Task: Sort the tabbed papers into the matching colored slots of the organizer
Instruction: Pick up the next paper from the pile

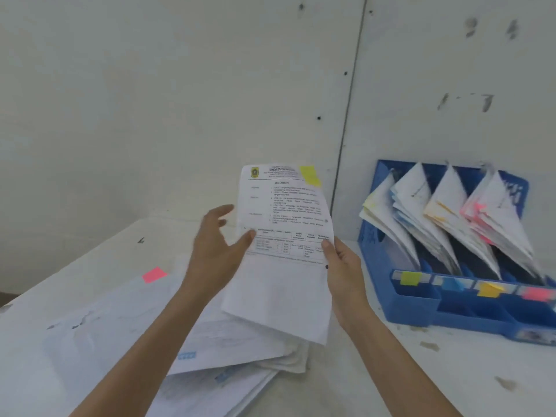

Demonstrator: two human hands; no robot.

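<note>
I hold a printed paper (282, 212) upright over the table, with a yellow tab (310, 175) at its top right corner. My right hand (343, 266) pinches its right edge, thumb on the front. My left hand (216, 251) is at the left edge with its fingers spread and straight; only the thumb touches the sheet. The blue organizer (421, 299) stands to the right, its front marked by a yellow-green tab (410, 278), a blue tab (452, 284), an orange tab (489, 289) and a pink tab (537, 294). Each slot holds leaning papers.
A loose pile of papers (210, 341) lies on the white table below my hands, with a pink tab (154, 274) at its far left and a blue tab (186, 355) lower down. A white wall stands close behind the table and the organizer.
</note>
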